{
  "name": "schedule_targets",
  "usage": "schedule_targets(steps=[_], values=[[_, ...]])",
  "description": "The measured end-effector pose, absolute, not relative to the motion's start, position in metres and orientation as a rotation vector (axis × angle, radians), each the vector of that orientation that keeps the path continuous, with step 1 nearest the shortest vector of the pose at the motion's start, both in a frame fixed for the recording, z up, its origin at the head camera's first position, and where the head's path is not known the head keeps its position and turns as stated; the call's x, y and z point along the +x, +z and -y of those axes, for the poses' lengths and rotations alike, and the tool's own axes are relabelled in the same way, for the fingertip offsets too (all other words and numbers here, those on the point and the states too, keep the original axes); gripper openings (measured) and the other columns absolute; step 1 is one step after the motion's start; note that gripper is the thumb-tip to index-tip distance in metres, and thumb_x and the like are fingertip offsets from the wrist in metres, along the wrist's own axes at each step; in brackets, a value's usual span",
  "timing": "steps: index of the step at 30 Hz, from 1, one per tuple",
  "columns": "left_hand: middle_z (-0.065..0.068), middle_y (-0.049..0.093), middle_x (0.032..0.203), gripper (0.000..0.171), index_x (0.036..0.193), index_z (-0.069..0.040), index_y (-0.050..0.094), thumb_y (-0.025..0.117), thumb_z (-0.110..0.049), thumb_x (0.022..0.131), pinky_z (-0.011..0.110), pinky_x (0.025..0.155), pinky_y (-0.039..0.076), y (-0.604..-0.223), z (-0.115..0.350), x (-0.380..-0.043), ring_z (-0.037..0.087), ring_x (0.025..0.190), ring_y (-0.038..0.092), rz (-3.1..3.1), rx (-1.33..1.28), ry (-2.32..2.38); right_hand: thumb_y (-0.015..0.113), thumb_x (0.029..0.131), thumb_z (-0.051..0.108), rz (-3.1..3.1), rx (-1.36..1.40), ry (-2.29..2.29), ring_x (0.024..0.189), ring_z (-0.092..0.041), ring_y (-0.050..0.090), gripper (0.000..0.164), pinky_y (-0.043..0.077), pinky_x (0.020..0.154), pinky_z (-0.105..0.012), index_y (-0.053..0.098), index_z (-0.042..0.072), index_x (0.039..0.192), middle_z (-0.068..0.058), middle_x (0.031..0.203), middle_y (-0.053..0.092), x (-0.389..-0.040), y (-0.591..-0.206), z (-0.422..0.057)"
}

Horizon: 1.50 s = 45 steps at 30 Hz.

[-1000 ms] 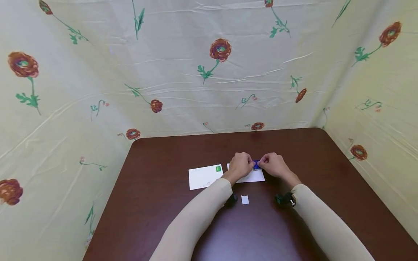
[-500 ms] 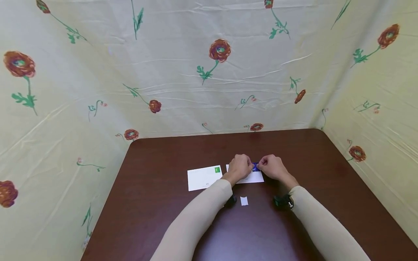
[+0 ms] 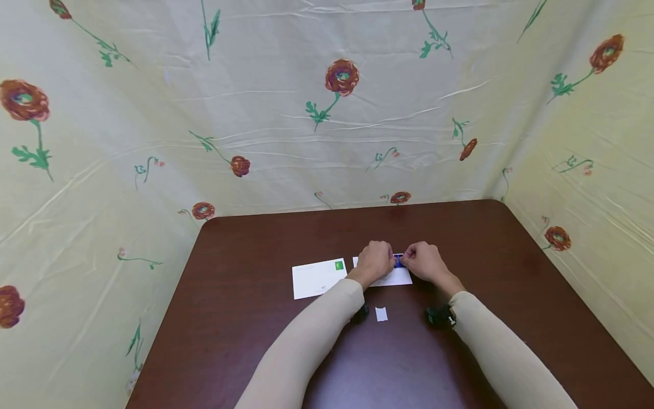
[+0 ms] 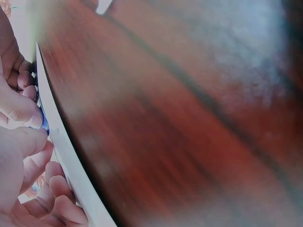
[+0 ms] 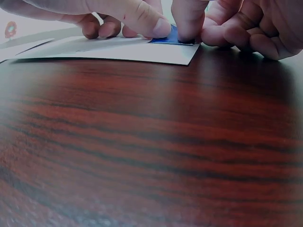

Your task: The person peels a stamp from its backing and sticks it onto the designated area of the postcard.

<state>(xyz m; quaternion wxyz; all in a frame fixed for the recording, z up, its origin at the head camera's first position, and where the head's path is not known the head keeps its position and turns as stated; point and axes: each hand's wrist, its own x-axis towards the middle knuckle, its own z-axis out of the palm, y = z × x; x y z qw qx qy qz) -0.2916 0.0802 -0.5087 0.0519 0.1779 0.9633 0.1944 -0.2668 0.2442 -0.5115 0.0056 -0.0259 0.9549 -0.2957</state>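
A blue stamp (image 3: 398, 262) lies at the upper right corner of a white envelope (image 3: 398, 278) on the table. My left hand (image 3: 375, 262) is over the envelope and holds the stamp's left side with thumb and finger. From the right, my right hand (image 3: 426, 262) pinches the stamp's other side. In the right wrist view the blue stamp (image 5: 173, 36) shows between the fingertips, close against the envelope (image 5: 113, 51). Part of the stamp and much of the envelope's upper half are hidden by the hands.
Left of it lies a second white envelope (image 3: 317, 279) bearing a green stamp (image 3: 339, 265). A small white piece of paper (image 3: 381, 314) is on the brown table (image 3: 255, 335) between the forearms. Flowered cloth (image 3: 286, 113) hangs behind and at both sides.
Both hands stay at the stamp with only slight finger movement. The head view shifts a little; the envelopes and the paper piece keep their places on the table.
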Motion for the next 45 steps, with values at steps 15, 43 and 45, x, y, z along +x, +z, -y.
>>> schedule_targets(steps=[15, 43, 45], values=[[-0.005, 0.058, 0.077, 0.013, 0.085, -0.022, 0.061, 0.067, -0.029, 0.093, 0.031, 0.057, 0.046, -0.509, -0.080, -0.293, 0.013, 0.071, 0.056, -2.937, 0.514, 0.596, 0.073, 0.087, 0.022, -3.056, -0.147, -0.874, 0.067, -0.019, 0.055, 0.014, 0.045, 0.060, -0.030, 0.064, 0.011, 0.089, -0.003, 0.075, 0.061, -0.267, -0.513, -0.239], [-0.003, 0.070, 0.108, 0.026, 0.111, -0.021, 0.069, 0.073, -0.033, 0.089, 0.030, 0.071, 0.052, -0.505, -0.075, -0.287, 0.012, 0.088, 0.058, -2.889, 0.634, 0.542, 0.077, 0.086, 0.024, -2.963, -0.347, -0.772, 0.067, -0.017, 0.052, 0.033, 0.046, 0.060, -0.029, 0.069, 0.012, 0.115, -0.001, 0.076, 0.058, -0.264, -0.509, -0.253], [-0.003, 0.071, 0.108, 0.026, 0.111, -0.019, 0.070, 0.073, -0.033, 0.089, 0.030, 0.073, 0.052, -0.505, -0.076, -0.288, 0.013, 0.088, 0.059, -2.898, 0.646, 0.536, 0.077, 0.086, 0.024, -2.964, -0.358, -0.768, 0.067, -0.017, 0.052, 0.033, 0.045, 0.061, -0.029, 0.069, 0.012, 0.116, -0.001, 0.076, 0.058, -0.263, -0.509, -0.254]])
